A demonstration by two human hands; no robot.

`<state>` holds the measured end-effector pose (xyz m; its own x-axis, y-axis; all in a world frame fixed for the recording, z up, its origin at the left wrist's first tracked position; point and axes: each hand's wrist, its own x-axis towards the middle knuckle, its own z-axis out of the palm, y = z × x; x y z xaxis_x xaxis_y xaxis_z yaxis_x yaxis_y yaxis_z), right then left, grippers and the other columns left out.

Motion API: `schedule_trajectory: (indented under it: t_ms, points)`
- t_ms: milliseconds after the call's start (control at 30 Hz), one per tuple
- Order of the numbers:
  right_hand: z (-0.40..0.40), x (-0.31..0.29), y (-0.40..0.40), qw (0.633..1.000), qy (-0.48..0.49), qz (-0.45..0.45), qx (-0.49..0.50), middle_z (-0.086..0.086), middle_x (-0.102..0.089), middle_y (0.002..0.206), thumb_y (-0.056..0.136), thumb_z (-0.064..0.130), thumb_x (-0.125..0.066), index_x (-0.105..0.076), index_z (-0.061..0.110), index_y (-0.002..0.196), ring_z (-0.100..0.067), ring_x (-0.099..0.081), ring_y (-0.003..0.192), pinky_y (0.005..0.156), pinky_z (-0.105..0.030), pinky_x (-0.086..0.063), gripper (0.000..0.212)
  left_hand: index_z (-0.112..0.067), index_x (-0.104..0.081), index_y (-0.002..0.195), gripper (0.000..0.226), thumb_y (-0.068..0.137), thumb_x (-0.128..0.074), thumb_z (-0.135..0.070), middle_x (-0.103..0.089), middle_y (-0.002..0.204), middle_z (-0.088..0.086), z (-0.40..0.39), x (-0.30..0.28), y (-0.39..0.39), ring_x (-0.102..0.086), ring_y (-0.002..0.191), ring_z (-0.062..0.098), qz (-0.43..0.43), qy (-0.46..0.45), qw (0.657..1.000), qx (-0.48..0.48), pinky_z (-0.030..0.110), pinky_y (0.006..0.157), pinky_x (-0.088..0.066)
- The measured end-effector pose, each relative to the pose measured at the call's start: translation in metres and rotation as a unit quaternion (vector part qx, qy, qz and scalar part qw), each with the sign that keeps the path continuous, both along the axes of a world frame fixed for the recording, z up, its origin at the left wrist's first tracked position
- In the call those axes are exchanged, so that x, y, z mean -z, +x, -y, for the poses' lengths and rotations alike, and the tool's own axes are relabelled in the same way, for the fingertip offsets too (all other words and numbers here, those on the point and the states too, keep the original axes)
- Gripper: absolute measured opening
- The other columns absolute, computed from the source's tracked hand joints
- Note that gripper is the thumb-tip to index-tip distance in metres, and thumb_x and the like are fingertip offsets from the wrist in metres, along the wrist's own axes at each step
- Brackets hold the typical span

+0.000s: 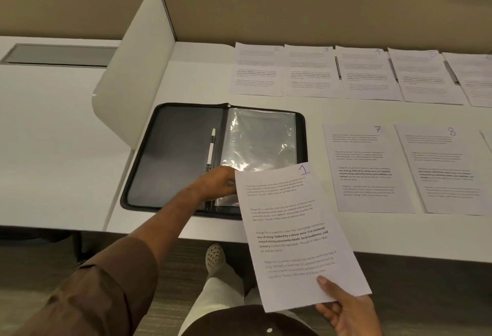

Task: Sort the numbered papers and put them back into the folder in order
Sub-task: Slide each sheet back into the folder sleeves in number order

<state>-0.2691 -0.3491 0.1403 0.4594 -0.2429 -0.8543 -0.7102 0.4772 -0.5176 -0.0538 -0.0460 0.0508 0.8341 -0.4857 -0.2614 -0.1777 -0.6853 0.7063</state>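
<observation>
A black zip folder (173, 149) lies open on the white desk, with clear plastic sleeves (259, 140) on its right half. My right hand (346, 309) pinches the bottom edge of the paper marked 1 (292, 232), held tilted over the folder's near right corner. My left hand (218, 181) reaches onto the lower edge of the sleeves; its fingertips are hidden behind that paper. Papers 2 (255, 69), 3 (310, 72), 4 (364, 75) and 5 (423, 77) lie in a far row. Papers 7 (364, 168) and 8 (447, 170) lie nearer.
A white divider panel (133, 69) stands left of the folder, and a tan partition wall (292, 3) backs the desk. More sheets (476, 80) run off the right edge. A white pen (211, 146) sits in the folder's spine. My shoe (214, 254) shows below the desk edge.
</observation>
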Motion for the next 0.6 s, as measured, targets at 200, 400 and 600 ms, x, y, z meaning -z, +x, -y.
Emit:
schedule_trajectory:
  t_ms: [200, 400, 600]
  points:
    - [0.017, -0.011, -0.009, 0.999, 0.005, -0.009, -0.039, -0.023, -0.070, 0.092, 0.076, -0.011, -0.076, -0.060, 0.012, 0.101, -0.028, -0.071, 0.049, 0.038, -0.031, -0.055, 0.038, -0.024, -0.072, 0.086, 0.008, 0.092, -0.072, -0.030, -0.068, 0.086, -0.010, 0.006, -0.002, 0.008, -0.066, 0.083, 0.008, -0.003, 0.062, 0.998, 0.009, 0.029, 0.080, -0.054]
    - [0.017, -0.014, -0.017, 0.999, -0.005, -0.006, -0.053, -0.018, -0.075, 0.075, 0.062, -0.008, -0.079, -0.059, 0.012, 0.104, -0.028, -0.070, 0.049, 0.038, -0.031, -0.054, 0.050, -0.028, -0.073, 0.082, 0.008, 0.085, -0.080, -0.024, -0.070, 0.091, -0.009, 0.008, 0.002, 0.010, -0.066, 0.092, 0.009, -0.010, 0.053, 0.999, -0.007, 0.028, 0.087, -0.053]
    - [0.015, -0.012, -0.030, 0.998, -0.005, 0.000, -0.060, -0.022, -0.072, 0.086, 0.076, -0.012, -0.076, -0.059, 0.007, 0.112, -0.028, -0.070, 0.048, 0.037, -0.031, -0.054, 0.045, -0.019, -0.079, 0.096, 0.012, 0.084, -0.080, -0.023, -0.072, 0.102, -0.006, 0.009, 0.005, 0.005, -0.065, 0.104, 0.009, -0.008, 0.056, 0.998, -0.014, 0.027, 0.092, -0.052]
